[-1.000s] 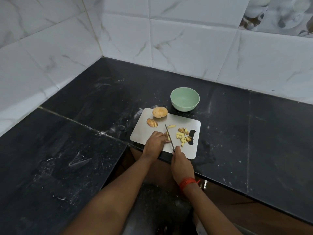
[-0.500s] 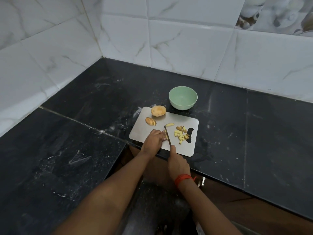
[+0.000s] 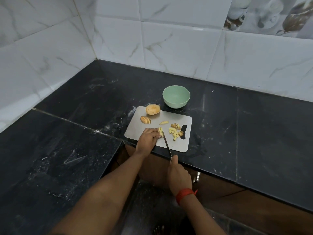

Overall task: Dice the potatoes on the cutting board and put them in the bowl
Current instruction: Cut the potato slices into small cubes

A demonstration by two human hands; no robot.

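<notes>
A grey cutting board [image 3: 142, 131] lies on the black counter. On it sit a whole potato [image 3: 153, 109], a sliced potato piece [image 3: 145, 119], a single wedge [image 3: 163, 122] and a pile of diced potato [image 3: 175, 131]. My left hand [image 3: 149, 137] holds a bundle of potato strips [image 3: 160, 131] down on the board. My right hand [image 3: 177, 173] grips the knife [image 3: 166, 144] handle off the counter's front edge, and the blade tip touches the strips. A pale green bowl [image 3: 176, 96] stands just behind the board with nothing in it.
The black stone counter [image 3: 84, 116] runs into a corner of white marble-look tiled walls [image 3: 169, 44]. Its front edge passes just under the board's near side. White smears mark the counter around the board.
My right hand has drawn back toward me with the knife, so more of the blade shows. My left hand has stayed on the strips.
</notes>
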